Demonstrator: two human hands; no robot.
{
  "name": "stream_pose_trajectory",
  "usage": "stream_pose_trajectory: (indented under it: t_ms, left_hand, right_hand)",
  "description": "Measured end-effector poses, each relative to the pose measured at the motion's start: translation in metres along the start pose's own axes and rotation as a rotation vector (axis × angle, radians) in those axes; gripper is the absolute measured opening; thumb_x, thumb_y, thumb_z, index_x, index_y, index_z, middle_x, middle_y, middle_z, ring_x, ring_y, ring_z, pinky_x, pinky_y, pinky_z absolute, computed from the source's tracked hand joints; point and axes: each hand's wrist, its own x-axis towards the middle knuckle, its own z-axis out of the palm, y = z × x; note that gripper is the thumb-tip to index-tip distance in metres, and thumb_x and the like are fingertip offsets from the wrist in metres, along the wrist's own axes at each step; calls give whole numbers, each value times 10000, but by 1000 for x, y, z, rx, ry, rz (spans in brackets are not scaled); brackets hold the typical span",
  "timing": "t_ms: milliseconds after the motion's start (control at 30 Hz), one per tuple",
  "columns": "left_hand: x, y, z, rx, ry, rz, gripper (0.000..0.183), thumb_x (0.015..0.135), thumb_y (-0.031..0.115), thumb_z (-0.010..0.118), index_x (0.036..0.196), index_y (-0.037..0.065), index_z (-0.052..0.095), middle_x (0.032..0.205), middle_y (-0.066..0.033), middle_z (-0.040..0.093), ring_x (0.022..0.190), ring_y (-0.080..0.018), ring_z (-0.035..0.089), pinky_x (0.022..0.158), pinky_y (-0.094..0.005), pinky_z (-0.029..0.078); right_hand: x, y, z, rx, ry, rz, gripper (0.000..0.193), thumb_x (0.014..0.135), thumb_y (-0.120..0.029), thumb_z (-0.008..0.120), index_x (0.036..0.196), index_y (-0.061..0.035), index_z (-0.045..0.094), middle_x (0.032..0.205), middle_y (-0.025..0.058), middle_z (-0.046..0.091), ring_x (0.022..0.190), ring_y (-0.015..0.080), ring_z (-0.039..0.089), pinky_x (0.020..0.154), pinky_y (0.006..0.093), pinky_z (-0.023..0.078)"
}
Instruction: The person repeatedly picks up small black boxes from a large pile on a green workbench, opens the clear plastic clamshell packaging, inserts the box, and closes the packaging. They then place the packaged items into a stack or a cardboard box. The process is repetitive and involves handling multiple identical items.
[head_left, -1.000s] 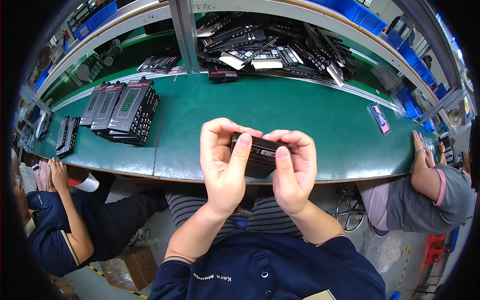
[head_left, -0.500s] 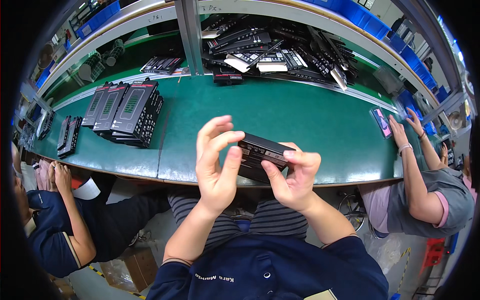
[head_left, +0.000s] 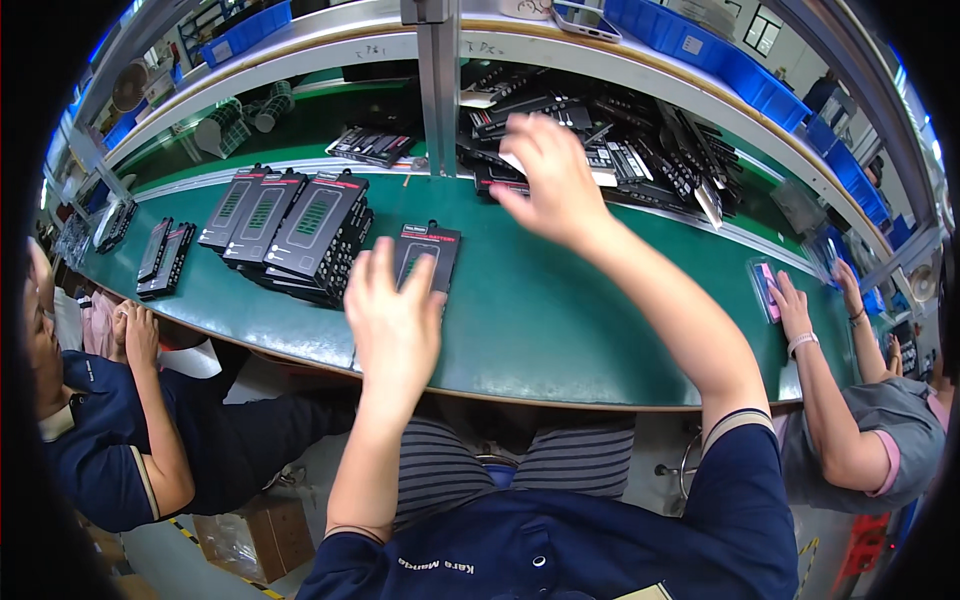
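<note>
Box (head_left: 443,256) by left hand (head_left: 396,318)

Blue bins (head_left: 765,95) are lined along the upper shelf (head_left: 550,52), where a phone (head_left: 588,21) is also laid. The shelf is crossed by a metal post (head_left: 438,100); at lower left, a cardboard box (head_left: 264,540) is seen.

Left arm: bent; left forearm (head_left: 372,465) bare, rising nearly straight to the near edge of the desk (head_left: 560,340). Left wrist (head_left: 394,398) about over that edge. Left hand (head_left: 398,315) beyond it, back upward, fingers spread and pointing toward the far edge; fingertip contact cannot be told.

Right arm: extended further; right forearm (head_left: 672,312) bare, slanting leftward across the desk from the near edge. Right hand (head_left: 555,180) at the far edge, back visible, fingers loosely extended, thumb apart, pointing left. Outline slightly blurred. Hands well apart.
</note>
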Motion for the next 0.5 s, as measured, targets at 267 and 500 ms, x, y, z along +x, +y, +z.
stream_pose_trajectory:
  t_ms: [267, 500]
  left_hand:
    - [-6, -26, 24, -59, -188, 57, 375, 949, 224, 603, 1282, 61, 659, 1504, -176, 471, 1422, -365, 387, 1172, -553, 235]
    - [-7, -26, 26, -8, -171, 18, 387, 949, 245, 612, 1269, 32, 656, 1505, -181, 470, 1420, -376, 389, 1172, -556, 235]
  right_hand:
    - [37, 64, 33, -459, -421, 283, 887, 709, -485, 767, 1491, -240, 427, 1522, 143, 431, 1361, 460, 421, 1104, 678, 298]
    - [-48, 24, -23, -447, -360, 188, 788, 724, -219, 758, 1457, -216, 470, 1522, 145, 405, 1384, 468, 373, 1132, 682, 237]
